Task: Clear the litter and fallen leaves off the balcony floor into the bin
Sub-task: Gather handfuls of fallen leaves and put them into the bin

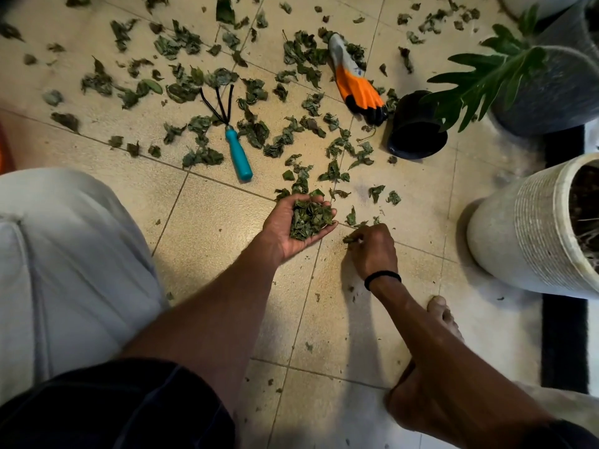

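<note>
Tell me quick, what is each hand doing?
Left hand: cupped palm up, holding a pile of leaves.
Right hand: fingers pinching leaves off the floor.

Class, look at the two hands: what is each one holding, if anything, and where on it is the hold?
Left hand: a heap of leaves cupped in its upturned palm. Right hand: fingertips pinching a few leaves on the floor.

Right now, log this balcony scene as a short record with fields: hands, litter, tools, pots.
left hand: left hand palm up, cupping a pile of leaves
right hand: right hand pinching a leaf scrap off the floor
litter: loose leaves scattered over the tiled floor
tools: hand rake and orange glove lying among the leaves
pots: black pot on its side; white pot upright
bin: not in view
</note>
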Tool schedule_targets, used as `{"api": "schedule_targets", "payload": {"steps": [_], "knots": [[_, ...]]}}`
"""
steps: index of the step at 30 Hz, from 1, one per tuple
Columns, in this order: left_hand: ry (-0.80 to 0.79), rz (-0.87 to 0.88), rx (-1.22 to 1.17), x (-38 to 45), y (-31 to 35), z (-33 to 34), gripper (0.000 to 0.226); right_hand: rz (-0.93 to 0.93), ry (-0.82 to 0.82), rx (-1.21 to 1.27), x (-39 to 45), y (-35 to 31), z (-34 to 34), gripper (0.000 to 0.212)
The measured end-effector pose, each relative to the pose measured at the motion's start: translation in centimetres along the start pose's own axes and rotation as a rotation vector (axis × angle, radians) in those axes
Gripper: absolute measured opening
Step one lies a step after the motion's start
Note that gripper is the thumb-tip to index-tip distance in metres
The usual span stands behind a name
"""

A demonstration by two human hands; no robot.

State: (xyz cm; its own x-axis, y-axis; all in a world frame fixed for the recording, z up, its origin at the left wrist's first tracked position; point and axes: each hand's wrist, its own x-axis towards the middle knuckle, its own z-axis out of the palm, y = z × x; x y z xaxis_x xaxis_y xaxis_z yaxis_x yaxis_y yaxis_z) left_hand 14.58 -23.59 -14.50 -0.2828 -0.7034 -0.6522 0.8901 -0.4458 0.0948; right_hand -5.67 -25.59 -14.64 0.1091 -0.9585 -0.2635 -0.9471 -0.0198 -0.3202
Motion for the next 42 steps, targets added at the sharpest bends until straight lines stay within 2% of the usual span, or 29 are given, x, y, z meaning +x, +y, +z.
{"api": "schedule_targets", "payload": {"steps": [3, 7, 12, 15, 18, 19, 22, 27, 30, 34, 35, 36, 38, 42], "knots": [[-0.002, -0.009, 0.008, 0.2, -0.2, -0.1, 0.018, -0.043, 0.013, -0.044, 0.3, 0.6, -0.3, 0.013], [-0.016, -0.015, 0.000, 0.1, -0.4, 0.1, 0.017, -0.010, 0.128, -0.009, 1.7, 1.4, -1.8, 0.014], [-0.012, -0.019, -0.011, -0.2, -0.5, 0.1, 0.018, 0.008, 0.059, 0.057, 3.1, 0.8, -1.9, 0.008], [0.001, -0.016, -0.011, -0.2, -0.4, 0.2, 0.019, -0.078, 0.045, 0.049, 3.4, -0.5, -1.0, 0.020], [0.011, -0.009, -0.003, -0.2, -0.4, 0.3, 0.019, -0.208, 0.017, -0.074, 3.3, -1.6, -0.1, 0.045], [0.012, -0.008, 0.001, -0.1, -0.4, 0.3, 0.019, -0.229, 0.007, -0.117, 3.1, -1.8, 0.0, 0.046], [0.008, -0.012, 0.004, 0.0, -0.4, 0.1, 0.018, -0.289, 0.010, -0.216, 2.9, -1.8, 0.2, 0.031], [-0.004, -0.015, 0.001, 0.2, -0.4, 0.1, 0.018, -0.328, -0.001, -0.271, 1.8, -1.2, 0.2, 0.023], [-0.007, -0.024, -0.008, 0.6, -0.5, 0.1, 0.017, -0.219, 0.001, -0.121, 1.2, -0.7, -0.2, 0.021], [0.002, -0.031, -0.002, 0.9, -0.8, 0.2, 0.020, 0.287, 0.044, 0.462, 1.1, -1.1, -2.4, 0.016], [0.006, -0.028, -0.005, 0.9, -0.9, 0.3, 0.022, 0.355, 0.045, 0.605, 0.9, -1.6, -3.2, 0.017], [0.009, -0.023, -0.013, 0.9, -0.9, 0.4, 0.023, 0.355, 0.039, 0.698, 0.7, -2.3, -4.1, 0.017], [0.020, -0.010, -0.045, 0.9, -1.0, 0.6, 0.025, 0.239, 0.000, 0.773, 0.2, -4.4, -5.9, 0.018], [0.065, 0.018, -0.128, 0.9, -1.2, 1.4, 0.030, -0.038, -0.204, 0.571, -1.6, -9.9, -8.1, 0.022]]}}
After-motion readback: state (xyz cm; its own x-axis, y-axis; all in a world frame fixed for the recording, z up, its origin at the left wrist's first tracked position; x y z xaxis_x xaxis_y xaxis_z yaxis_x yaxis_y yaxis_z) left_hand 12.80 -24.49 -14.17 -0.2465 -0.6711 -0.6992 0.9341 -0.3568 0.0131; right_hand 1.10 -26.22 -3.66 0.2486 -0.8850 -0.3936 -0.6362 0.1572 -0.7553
